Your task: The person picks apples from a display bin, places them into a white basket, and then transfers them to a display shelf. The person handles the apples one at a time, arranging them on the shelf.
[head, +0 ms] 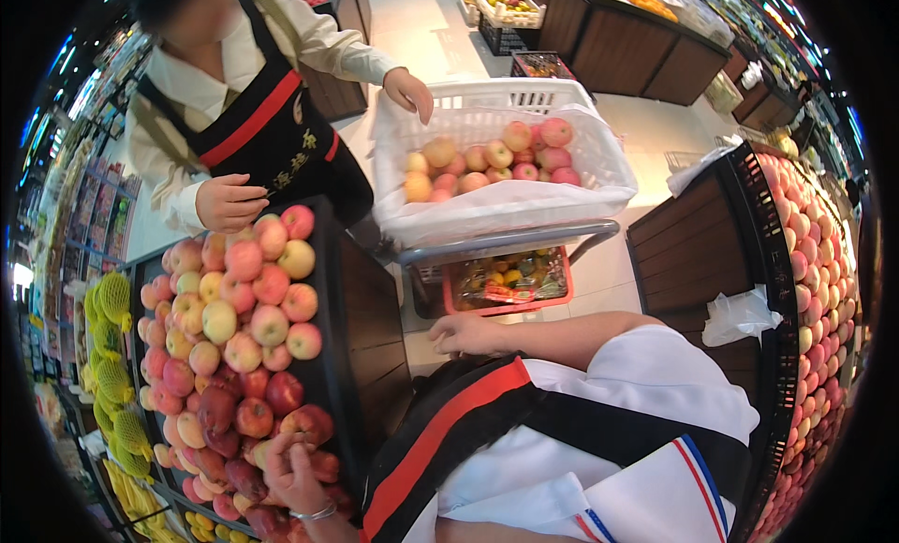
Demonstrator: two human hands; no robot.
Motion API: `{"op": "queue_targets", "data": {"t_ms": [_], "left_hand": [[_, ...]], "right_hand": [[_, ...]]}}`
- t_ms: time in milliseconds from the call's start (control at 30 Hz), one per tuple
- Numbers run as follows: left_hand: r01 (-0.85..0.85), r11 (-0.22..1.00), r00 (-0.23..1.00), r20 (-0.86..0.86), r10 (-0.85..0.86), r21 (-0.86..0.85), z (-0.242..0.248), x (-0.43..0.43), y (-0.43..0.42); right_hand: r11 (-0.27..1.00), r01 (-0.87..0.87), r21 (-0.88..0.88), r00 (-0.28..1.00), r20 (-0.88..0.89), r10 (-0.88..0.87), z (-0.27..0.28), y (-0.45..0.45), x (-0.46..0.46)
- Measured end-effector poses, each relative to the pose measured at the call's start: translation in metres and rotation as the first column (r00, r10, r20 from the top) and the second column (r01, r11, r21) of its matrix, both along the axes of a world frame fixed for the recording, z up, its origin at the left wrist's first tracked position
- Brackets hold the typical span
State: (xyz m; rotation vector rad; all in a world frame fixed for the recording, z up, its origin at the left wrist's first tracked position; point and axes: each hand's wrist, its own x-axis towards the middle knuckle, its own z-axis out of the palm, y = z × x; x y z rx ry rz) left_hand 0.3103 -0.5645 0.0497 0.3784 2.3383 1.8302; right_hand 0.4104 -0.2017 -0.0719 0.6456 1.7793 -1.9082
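Observation:
My left hand [298, 476], with a bracelet at its wrist, is at the lower left with its fingers on a dark red apple [309, 423] at the edge of the display. Around it lie more dark red apples [254, 416]; farther up, pink and yellow apples [244, 260] are heaped. My right hand [467, 334] hangs beside the display, holding nothing, its fingers loosely bent. Beyond it stands a white plastic basket [506, 223] lined with a white sheet, holding pink and yellow apples [499, 153].
A person [239, 115] in a black apron stands at the upper left, one hand over the heap, the other above the basket. The basket sits on a cart [513, 241] over a red crate [509, 308] of packed fruit. Netted green fruit [116, 374] and another apple display [808, 318] flank the scene.

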Motion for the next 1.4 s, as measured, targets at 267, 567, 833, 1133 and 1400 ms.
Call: {"op": "queue_targets", "data": {"t_ms": [267,567,833,1133,1400], "left_hand": [[0.225,0.974,0.904,0.378,-0.201,-0.02,-0.085,0.097,0.154],[0.434,0.901,0.852,0.327,-0.41,-0.001,-0.098,0.15,0.203],[0.355,0.929,0.828,0.427,-0.363,0.102,-0.126,0.217,0.211],[0.443,0.89,0.842,0.393,-0.37,-0.111,-0.115,0.241,0.351],[0.865,0.484,0.498,0.116,-0.859,-0.133,-0.059,0.265,0.607]], "right_hand": [[0.934,0.341,-0.111,0.93,0.186,-0.317,-0.051,0.117,0.131],[0.732,0.681,-0.007,0.732,0.003,-0.681,-0.04,0.174,0.218],[0.462,0.886,-0.032,0.451,-0.163,-0.877,-0.001,0.263,0.269],[0.336,0.933,0.132,0.352,-0.538,-0.766,0.001,0.425,0.194],[0.527,0.8,0.288,0.599,-0.444,-0.667,-0.013,0.532,0.123]]}}
